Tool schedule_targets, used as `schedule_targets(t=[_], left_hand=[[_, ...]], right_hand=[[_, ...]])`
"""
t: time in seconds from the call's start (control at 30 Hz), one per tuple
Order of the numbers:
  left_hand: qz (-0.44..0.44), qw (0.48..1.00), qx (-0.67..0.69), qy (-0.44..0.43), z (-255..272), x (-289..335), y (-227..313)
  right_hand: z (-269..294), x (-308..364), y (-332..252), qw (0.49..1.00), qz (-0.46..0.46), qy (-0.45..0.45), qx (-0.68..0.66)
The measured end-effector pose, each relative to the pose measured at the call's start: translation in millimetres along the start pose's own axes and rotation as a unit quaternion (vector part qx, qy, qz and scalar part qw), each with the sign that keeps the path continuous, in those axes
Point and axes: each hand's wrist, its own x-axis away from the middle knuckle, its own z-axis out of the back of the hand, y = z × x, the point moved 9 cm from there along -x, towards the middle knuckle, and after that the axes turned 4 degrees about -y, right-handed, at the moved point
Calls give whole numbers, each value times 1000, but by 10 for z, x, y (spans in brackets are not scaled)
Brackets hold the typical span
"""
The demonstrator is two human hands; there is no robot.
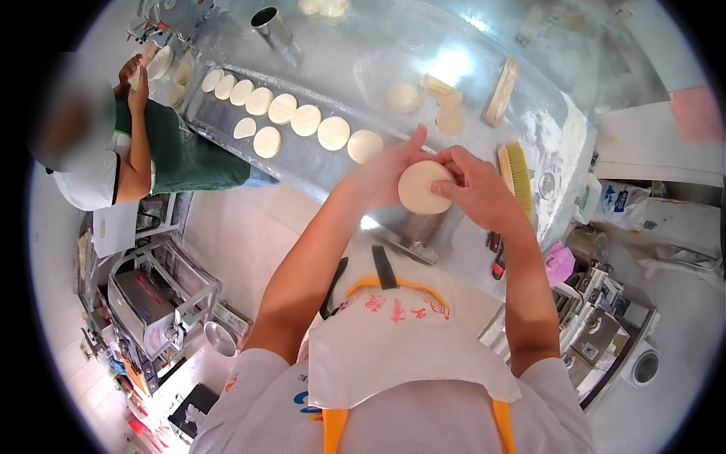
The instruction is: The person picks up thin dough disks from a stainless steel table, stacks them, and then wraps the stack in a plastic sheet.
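A round, flat, pale dough disc [423, 189] is held up over the near end of a long metal tray [310, 165]. My right hand [478, 185] pinches its right edge, thumb on the front and fingers curled behind. Against the disc's left side is my left hand [384, 168], smeared by motion, its thumb stretched upward and its other fingers mostly hidden behind the dough. More dough discs [306, 120] lie in a row along the tray, with a round disc [267, 141] and a smaller teardrop-shaped piece [244, 129] below the row.
On the floury metal table stand a steel cylinder [272, 29], a wooden block [501, 92], a yellow-bristled brush [515, 178] and thin dough pieces [449, 117]. At the left a co-worker in a green apron [193, 160] handles dough. Metal equipment [155, 299] stands at lower left.
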Motion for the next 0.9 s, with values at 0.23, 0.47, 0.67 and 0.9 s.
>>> schedule_targets(t=[0.23,0.47,0.67,0.9], left_hand=[[-50,978,-139,149,-113,405,-50],[-121,739,-554,363,-196,531,66],[-94,766,-509,382,-254,831,106],[-79,766,-535,348,690,1046,-3]], right_hand=[[-55,119,594,942,41,213,-255],[-920,65,793,692,-12,-11,-721],[-474,268,700,842,-39,88,-531],[337,57,647,989,-2,119,84]])
